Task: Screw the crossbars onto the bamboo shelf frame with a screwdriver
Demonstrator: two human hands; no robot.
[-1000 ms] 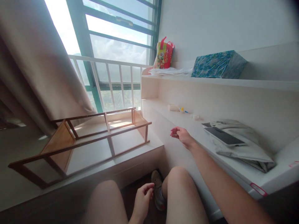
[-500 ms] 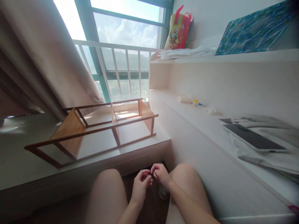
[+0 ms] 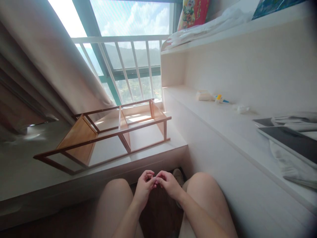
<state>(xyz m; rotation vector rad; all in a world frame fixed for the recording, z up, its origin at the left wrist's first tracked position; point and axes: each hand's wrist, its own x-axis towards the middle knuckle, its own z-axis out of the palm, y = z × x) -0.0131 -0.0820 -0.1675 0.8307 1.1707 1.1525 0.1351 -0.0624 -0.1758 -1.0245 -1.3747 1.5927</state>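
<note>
My left hand (image 3: 145,185) and my right hand (image 3: 167,182) meet between my knees, fingertips touching. Both have their fingers curled and thumbs drawn in to a pinch. Whatever lies between the fingertips, if anything, is too small to make out. Beyond them a wooden shelf frame (image 3: 109,135) lies on its side on the white window ledge (image 3: 148,153), apart from both hands. Below my hands the dark floor (image 3: 160,211) shows, with a shoe (image 3: 178,177) partly hidden behind my right hand and knee.
On the white counter (image 3: 213,122) at the right are a small pale packet (image 3: 205,96), a yellow-and-blue item (image 3: 220,99), a crumpled white bit (image 3: 243,109), and a tablet-like device (image 3: 292,140) on grey cloth. A curtain (image 3: 61,66) hangs left; a white railing (image 3: 123,39) crosses the window.
The view has tilted down and shifted slightly left. My hands have come together at the fingertips, and the left fingers are more upright. The wooden frame and counter items have stayed put.
</note>
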